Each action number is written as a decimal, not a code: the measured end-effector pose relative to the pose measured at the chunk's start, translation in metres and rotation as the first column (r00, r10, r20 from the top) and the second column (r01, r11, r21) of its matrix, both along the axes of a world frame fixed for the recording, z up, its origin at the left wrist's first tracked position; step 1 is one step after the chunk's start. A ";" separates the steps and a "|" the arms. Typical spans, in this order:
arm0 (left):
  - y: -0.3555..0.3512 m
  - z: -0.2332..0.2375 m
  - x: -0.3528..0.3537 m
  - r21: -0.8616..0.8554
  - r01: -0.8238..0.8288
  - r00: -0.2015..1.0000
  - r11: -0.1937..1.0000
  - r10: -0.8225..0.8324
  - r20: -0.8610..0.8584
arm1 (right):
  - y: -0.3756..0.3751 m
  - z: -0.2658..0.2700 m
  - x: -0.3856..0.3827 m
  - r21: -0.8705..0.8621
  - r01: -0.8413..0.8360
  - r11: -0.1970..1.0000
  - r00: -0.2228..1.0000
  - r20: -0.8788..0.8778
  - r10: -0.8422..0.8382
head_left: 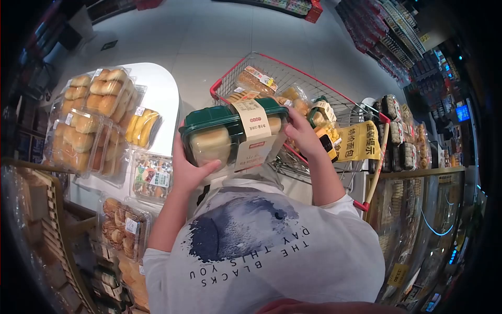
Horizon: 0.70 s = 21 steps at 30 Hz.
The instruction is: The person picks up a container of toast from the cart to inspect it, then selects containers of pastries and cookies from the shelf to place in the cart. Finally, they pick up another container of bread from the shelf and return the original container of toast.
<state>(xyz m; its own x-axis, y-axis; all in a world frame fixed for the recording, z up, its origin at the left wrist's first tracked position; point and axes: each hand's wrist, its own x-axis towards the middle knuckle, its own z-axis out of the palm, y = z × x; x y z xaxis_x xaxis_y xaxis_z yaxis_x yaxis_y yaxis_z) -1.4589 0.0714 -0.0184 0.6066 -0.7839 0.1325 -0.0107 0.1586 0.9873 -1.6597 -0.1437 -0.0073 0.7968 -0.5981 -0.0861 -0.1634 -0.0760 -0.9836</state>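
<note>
A clear plastic package of pale buns with a green lid and a printed paper band is held in front of the chest. My left hand grips its left end, the thumb on the lower front. Around its right end my right hand is closed. Just behind the package stands a shopping cart with red trim, holding bagged bread and another green-lidded package.
On the left, a white table bears clear boxes of buns, yellow bread and a labelled box. A yellow sign hangs on the cart's right side. Bakery shelves stand at the right.
</note>
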 end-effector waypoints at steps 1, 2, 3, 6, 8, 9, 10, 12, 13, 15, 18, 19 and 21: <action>0.006 0.000 0.000 0.029 0.020 0.997 0.999 -0.018 -0.079 | 0.009 0.002 0.006 0.126 -0.051 0.991 0.993 0.109 0.038; 0.012 -0.001 0.000 0.055 0.040 0.987 0.998 -0.031 -0.159 | 0.019 0.006 0.011 0.246 -0.115 0.962 0.974 0.218 0.061; 0.019 -0.002 -0.001 0.079 0.060 0.970 0.995 -0.040 -0.239 | 0.025 0.008 0.015 0.357 -0.190 0.915 0.944 0.323 0.069; 0.031 0.001 -0.003 0.083 0.018 0.836 0.996 0.030 -0.547 | 0.026 -0.006 0.029 0.407 -0.257 0.876 0.943 0.303 0.136; 0.041 -0.007 0.000 0.161 0.015 0.749 0.987 0.096 -0.656 | 0.029 -0.017 0.045 0.482 -0.262 0.836 0.949 0.286 0.133; 0.046 -0.005 0.000 0.178 -0.001 0.739 0.984 0.121 -0.663 | 0.031 -0.020 0.052 0.527 -0.233 0.817 0.963 0.243 0.118; 0.049 -0.002 0.000 0.195 -0.017 0.728 0.981 0.146 -0.670 | 0.033 -0.023 0.060 0.569 -0.203 0.797 0.974 0.198 0.107; 0.055 -0.002 0.000 0.218 -0.047 0.701 0.975 0.188 -0.688 | 0.035 -0.029 0.077 0.625 -0.225 0.747 0.972 0.196 0.129; 0.059 -0.006 0.000 0.225 -0.062 0.685 0.972 0.206 -0.699 | 0.033 -0.033 0.085 0.626 -0.238 0.742 0.971 0.183 0.157; 0.064 -0.013 -0.004 0.244 -0.140 0.665 0.960 0.273 -0.695 | 0.029 -0.039 0.100 0.632 -0.263 0.729 0.964 0.152 0.216; 0.067 -0.016 -0.011 0.257 -0.292 0.654 0.921 0.388 -0.649 | 0.021 -0.047 0.122 0.630 -0.283 0.723 0.952 0.094 0.291; 0.066 -0.012 -0.015 0.248 -0.324 0.650 0.913 0.406 -0.642 | 0.019 -0.050 0.129 0.630 -0.282 0.723 0.947 0.065 0.313; 0.067 -0.012 -0.021 0.257 -0.401 0.622 0.879 0.467 -0.628 | 0.018 -0.048 0.142 0.655 -0.404 0.639 0.897 0.148 0.416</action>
